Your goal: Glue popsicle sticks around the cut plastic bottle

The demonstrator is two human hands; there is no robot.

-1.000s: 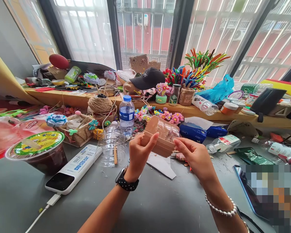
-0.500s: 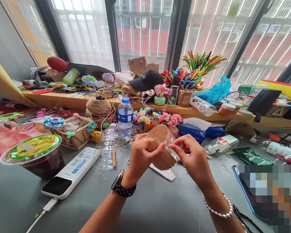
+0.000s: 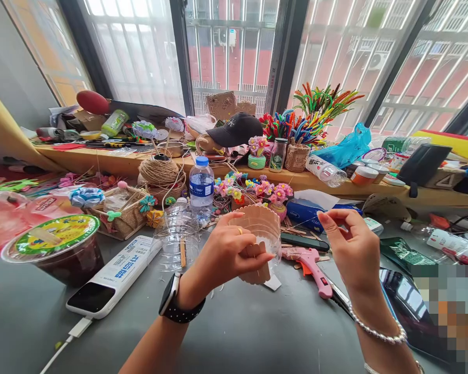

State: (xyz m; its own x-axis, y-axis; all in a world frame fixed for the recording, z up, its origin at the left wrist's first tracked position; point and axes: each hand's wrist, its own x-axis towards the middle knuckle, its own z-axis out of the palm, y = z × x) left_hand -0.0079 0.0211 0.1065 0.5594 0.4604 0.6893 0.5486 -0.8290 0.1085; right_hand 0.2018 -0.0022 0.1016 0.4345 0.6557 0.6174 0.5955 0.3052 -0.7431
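My left hand (image 3: 228, 249) is closed around a clear plastic cup clad in wooden craft sticks (image 3: 262, 228), holding it just above the grey table (image 3: 234, 332). My right hand (image 3: 353, 244) is raised to the right of the cup, thumb and forefinger pinched on a thin strand that I can barely make out. A pink glue gun (image 3: 310, 262) lies on the table between the two hands.
A cut clear bottle (image 3: 177, 234), a water bottle (image 3: 201, 189), a twine ball (image 3: 160, 169) and small flower crafts stand behind the cup. A white power bank (image 3: 115, 275) and a sealed cup (image 3: 54, 246) sit left. A tablet (image 3: 409, 306) lies right. The window ledge is crowded.
My right hand has let go of the stick-covered cup and pulled away to the right and up. My left hand has turned the cup upright. The pink glue gun is now uncovered.
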